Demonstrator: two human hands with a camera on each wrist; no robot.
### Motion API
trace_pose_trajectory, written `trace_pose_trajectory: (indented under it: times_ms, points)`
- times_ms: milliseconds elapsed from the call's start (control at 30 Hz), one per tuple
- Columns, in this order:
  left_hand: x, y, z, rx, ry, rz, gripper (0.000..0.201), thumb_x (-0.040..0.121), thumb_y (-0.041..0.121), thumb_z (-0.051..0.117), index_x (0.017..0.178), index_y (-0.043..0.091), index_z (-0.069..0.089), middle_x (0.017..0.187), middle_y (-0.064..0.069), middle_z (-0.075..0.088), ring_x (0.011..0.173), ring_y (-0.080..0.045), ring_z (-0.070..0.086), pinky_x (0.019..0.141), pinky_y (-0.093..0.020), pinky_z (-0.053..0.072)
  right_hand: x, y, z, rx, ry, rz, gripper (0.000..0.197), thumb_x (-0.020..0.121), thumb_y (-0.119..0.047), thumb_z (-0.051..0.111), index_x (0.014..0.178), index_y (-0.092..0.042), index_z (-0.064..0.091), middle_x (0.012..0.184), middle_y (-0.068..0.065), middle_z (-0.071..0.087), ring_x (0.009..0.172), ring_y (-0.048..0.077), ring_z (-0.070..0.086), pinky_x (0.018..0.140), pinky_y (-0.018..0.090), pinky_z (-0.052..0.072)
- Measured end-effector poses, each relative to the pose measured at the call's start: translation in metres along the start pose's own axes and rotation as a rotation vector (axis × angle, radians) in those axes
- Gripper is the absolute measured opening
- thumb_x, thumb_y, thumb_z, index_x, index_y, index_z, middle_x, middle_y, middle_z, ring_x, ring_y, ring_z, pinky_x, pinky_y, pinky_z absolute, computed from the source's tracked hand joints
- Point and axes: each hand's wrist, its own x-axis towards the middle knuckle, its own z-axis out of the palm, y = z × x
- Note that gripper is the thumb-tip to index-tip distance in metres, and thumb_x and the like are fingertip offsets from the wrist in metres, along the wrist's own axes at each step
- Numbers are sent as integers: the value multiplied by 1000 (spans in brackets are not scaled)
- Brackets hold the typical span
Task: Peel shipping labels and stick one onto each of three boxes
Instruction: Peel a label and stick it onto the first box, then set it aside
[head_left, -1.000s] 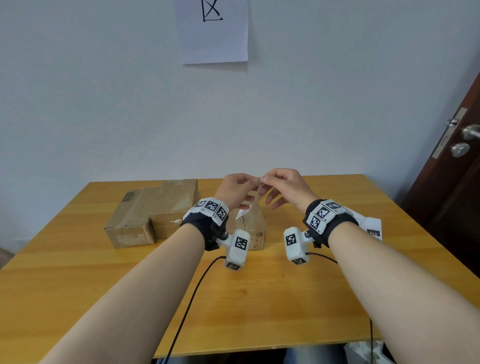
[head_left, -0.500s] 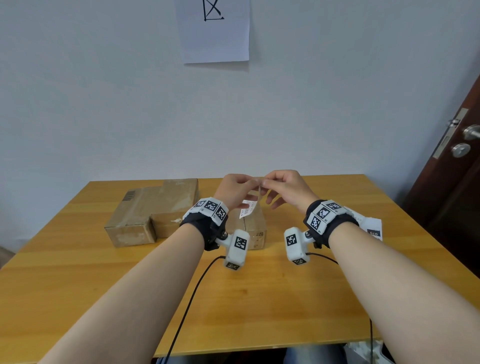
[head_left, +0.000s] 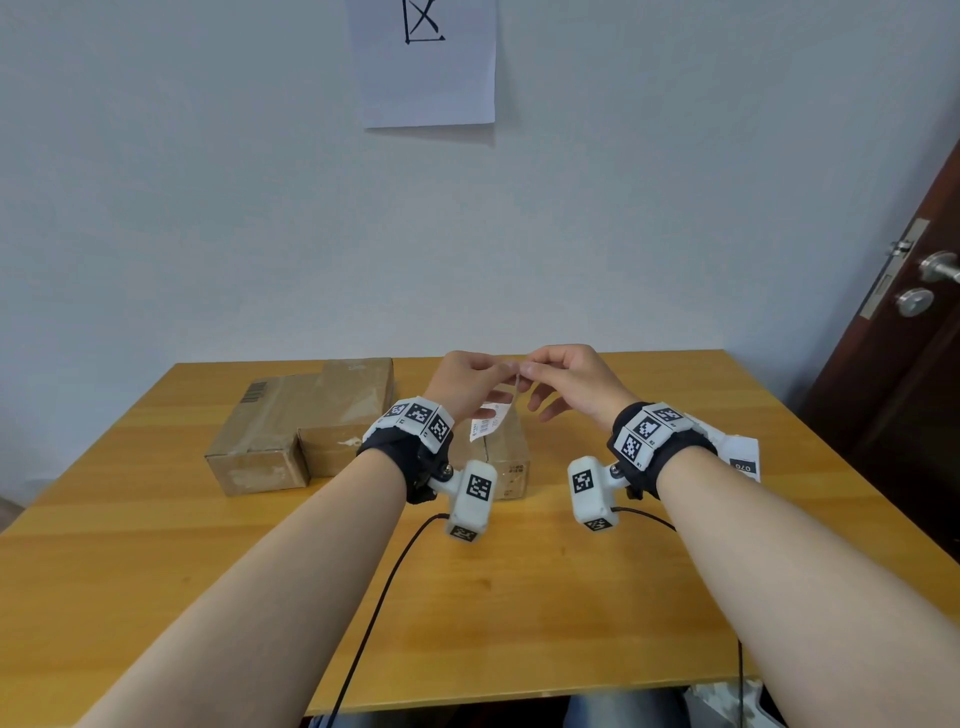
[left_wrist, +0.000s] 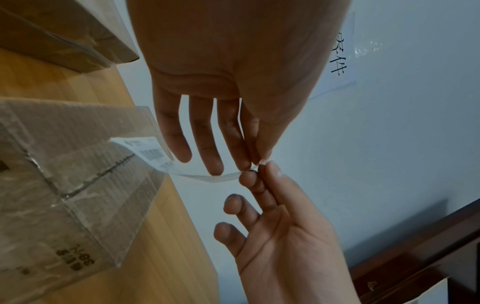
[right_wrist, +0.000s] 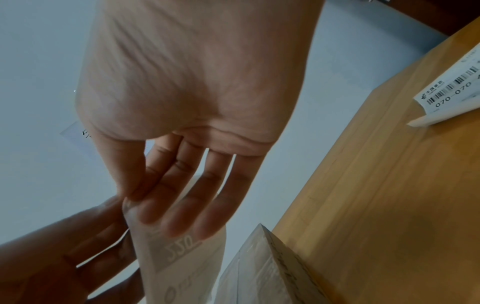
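Reading from the left: two cardboard boxes (head_left: 291, 421) lying flat and touching each other on the far-left part of the wooden table (head_left: 156, 571), well apart from both hands and showing no label on the faces in view. Next, left hand (head_left: 467, 387) raised above the table, thumb and forefinger pinching the top edge of the shipping label (head_left: 491, 423), remaining fingers (left_wrist: 179, 142) straight and relaxed. Label hanging downward from that pinch, long axis near vertical, lower end curling toward the top of the third box (head_left: 506, 457), which stands directly beneath and just behind the hands. Right hand (head_left: 569, 382) meeting the left at the same top edge, thumb and forefinger pinching there, other fingers spread and loose; whether backing and label have begun to part cannot be told. Both hands equally near the label; the third box the nearest target, straight down. Farther right, spare labels (head_left: 740, 457) lying on the table behind the right wrist. Nothing between label and box top; chief risk, by judgement, the limp sheet folding onto itself.
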Motion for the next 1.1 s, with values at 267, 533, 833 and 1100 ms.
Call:
trace_pose_trajectory:
  times_ms: [267, 533, 833, 1100]
  points:
    - [3, -1, 2, -1, 8, -12, 23, 102, 26, 61, 109, 9, 75, 106, -4, 79, 96, -21, 77, 82, -36, 61, -1, -2, 0, 45, 37, 20, 11, 100, -14, 66, 94, -8, 74, 85, 6, 76, 68, 23, 70, 65, 44, 62]
    - [4, -3, 1, 29, -7, 3, 24, 102, 26, 62, 110, 8, 75, 103, -5, 79, 90, -14, 77, 83, -38, 62, -2, -2, 2, 7, 29, 50, 27, 98, -38, 71, 95, -11, 76, 88, 6, 77, 69, 22, 71, 59, 38, 62]
    - [1, -4, -1, 11, -16, -46, 26, 102, 28, 60, 111, 7, 74, 108, -3, 77, 90, -18, 76, 86, -43, 61, 1, 1, 4, -56, 89, 31, 14, 96, -19, 71, 95, -8, 81, 81, 2, 76, 66, 18, 70, 64, 43, 64]
    - [1, -7, -3, 33, -14, -31, 24, 97, 34, 68, 106, 14, 77, 100, 0, 80, 92, -15, 77, 89, -46, 62, 0, -1, 6, -70, 58, 4, 16, 98, -22, 71, 95, -10, 81, 88, 9, 79, 69, 18, 71, 67, 42, 64]
